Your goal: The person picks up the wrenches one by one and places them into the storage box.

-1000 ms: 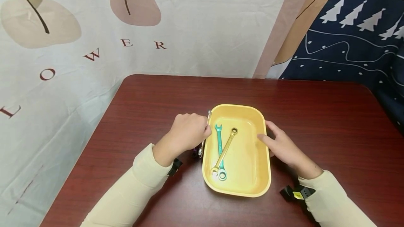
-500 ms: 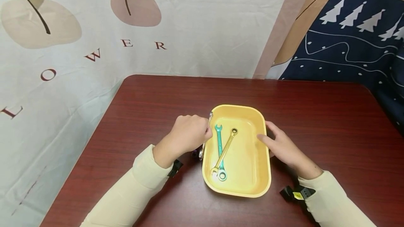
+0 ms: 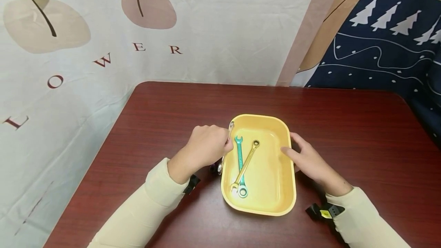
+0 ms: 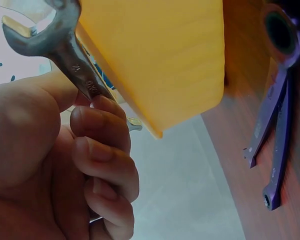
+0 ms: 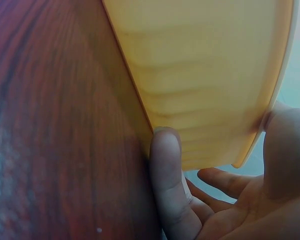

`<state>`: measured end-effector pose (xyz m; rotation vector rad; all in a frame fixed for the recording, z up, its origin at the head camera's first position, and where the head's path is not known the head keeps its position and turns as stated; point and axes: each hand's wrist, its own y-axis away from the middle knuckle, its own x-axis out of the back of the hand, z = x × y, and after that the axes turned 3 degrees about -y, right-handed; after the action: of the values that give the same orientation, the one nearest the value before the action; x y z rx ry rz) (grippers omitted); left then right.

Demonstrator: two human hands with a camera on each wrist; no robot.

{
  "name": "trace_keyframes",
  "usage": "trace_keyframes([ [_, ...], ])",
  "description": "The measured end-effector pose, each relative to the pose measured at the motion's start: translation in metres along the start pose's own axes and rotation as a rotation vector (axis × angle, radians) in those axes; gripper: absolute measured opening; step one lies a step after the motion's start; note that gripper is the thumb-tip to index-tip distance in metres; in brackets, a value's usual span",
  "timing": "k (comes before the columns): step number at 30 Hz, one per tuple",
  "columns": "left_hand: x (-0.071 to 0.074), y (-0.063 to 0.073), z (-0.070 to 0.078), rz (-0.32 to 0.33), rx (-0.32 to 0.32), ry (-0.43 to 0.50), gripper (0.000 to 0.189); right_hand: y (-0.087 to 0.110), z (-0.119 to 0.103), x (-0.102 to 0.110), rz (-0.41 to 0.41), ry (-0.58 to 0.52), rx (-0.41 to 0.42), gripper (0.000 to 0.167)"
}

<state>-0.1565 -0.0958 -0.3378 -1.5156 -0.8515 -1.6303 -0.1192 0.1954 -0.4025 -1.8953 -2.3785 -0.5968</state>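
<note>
One left hand [image 3: 206,144] and one right hand [image 3: 306,163] showed, with one bin [image 3: 268,171] between their grips. The left grip held one silver wrench [image 4: 75,65]; beside it, inside the bin, lay one green wrench [image 3: 240,156] and one gold wrench [image 3: 247,160]. Near that grip were two purple shafts [image 4: 279,150]. One table [image 3: 179,110] lay under both grips, five letters [image 3: 173,50] and five trees [image 3: 406,23] beyond.

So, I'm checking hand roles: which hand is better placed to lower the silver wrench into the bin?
Likely the left hand: it holds the silver wrench at the left edge of the yellow bin; the right hand holds the opposite side.
</note>
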Motion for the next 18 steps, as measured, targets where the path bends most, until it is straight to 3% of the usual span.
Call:
trace_keyframes([
  [8, 0.0057, 0.0007, 0.0025, -0.007, 0.005, 0.010, 0.035, 0.0006, 0.0000, 0.0002, 0.003, -0.011, 0.003, 0.059],
  [18, 0.0045, 0.0058, 0.0096, 0.058, -0.032, 0.031, 0.036, -0.0008, -0.0007, -0.0015, 0.006, -0.003, 0.000, 0.059],
])
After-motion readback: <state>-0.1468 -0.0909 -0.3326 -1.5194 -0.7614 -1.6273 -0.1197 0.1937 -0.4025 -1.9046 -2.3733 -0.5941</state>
